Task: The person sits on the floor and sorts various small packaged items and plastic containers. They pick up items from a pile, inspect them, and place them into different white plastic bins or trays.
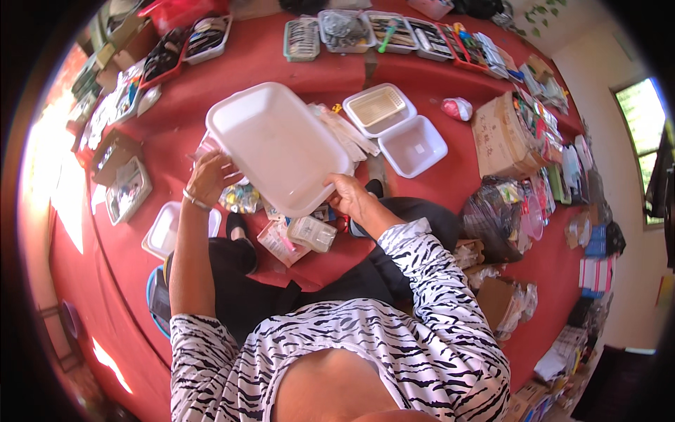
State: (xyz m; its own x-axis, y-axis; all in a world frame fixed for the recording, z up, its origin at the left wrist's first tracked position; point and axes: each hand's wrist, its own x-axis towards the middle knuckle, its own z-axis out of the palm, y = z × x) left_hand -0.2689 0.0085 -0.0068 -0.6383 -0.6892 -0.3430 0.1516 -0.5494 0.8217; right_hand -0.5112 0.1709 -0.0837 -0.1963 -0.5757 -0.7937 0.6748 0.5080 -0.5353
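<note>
A white rectangular plastic tub (279, 147) is tilted in front of me, its hollow side towards my view; I see nothing in it. My right hand (348, 196) grips its lower right corner, thumb over the rim. Beside the tub's left outer wall is my left hand (208, 176), fingers apart; whether they touch the wall I cannot tell. Below the tub, between my feet, a clear plastic box (312, 233) rests partly on a pink-and-white printed packet (282, 245). A bag of yellowish items (240, 198) shows partly under the tub.
On the red floor covering (327, 277) stand a white tub with a cream basket (375, 105), another white tub (413, 146), and a white container (158, 229) at left. A cardboard box (503, 137) and black plastic bag (490, 221) sit at right. Filled trays (300, 39) line the back.
</note>
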